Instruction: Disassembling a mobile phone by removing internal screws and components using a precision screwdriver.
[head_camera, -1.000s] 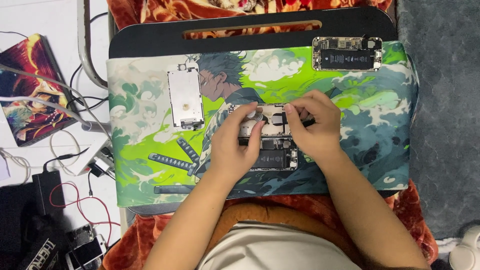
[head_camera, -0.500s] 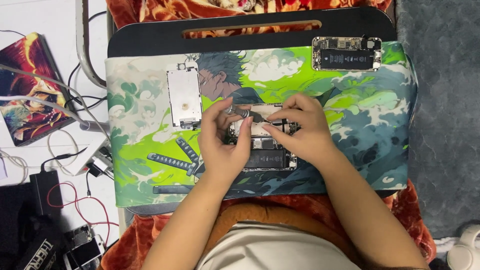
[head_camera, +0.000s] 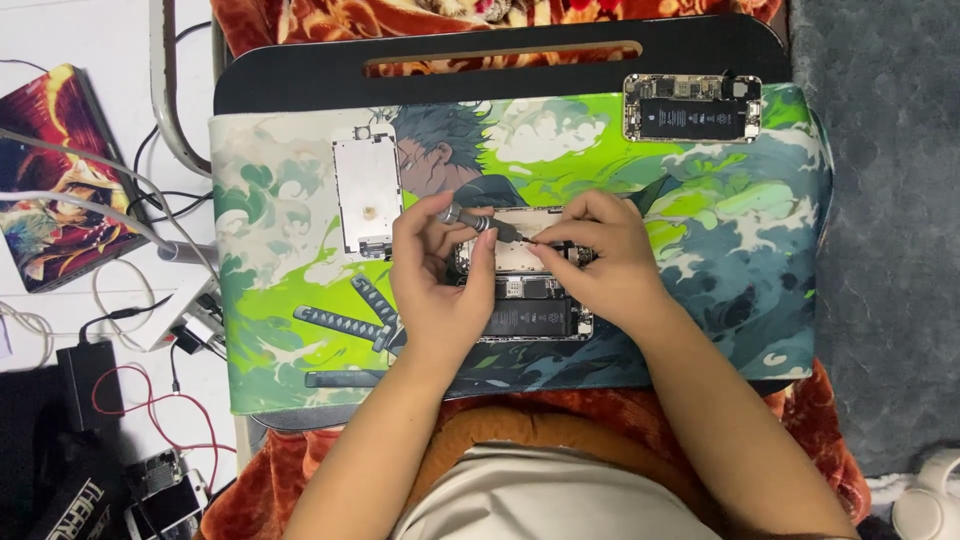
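Green and blue, the printed mat (head_camera: 700, 300) covers a black lap tray (head_camera: 300, 75), and an opened phone (head_camera: 530, 300) lies near the mat's middle with its dark battery facing up. Both hands sit over this phone. At nine o'clock from it the left hand (head_camera: 435, 285) curls loosely, thumb and forefinger pinched on the grey top of a slim screwdriver (head_camera: 480, 224), the other fingers folded against the phone's edge. The screwdriver slants from about ten o'clock down toward the phone's upper half. At three o'clock the right hand (head_camera: 605, 265) is half closed, its fingertips (head_camera: 545, 248) gathered at the screwdriver's lower end and pressing on the phone's upper part; whether they grip the shaft or only steady it cannot be told. A white screen panel (head_camera: 367, 192) lies flat on the mat at ten o'clock from the phone, just beside the left hand but apart from it. A second opened phone (head_camera: 692, 108) rests at the mat's far corner, at one o'clock, well apart from both hands. Cables (head_camera: 130, 390) and a black charger brick (head_camera: 85, 370) lie off the tray at eight o'clock
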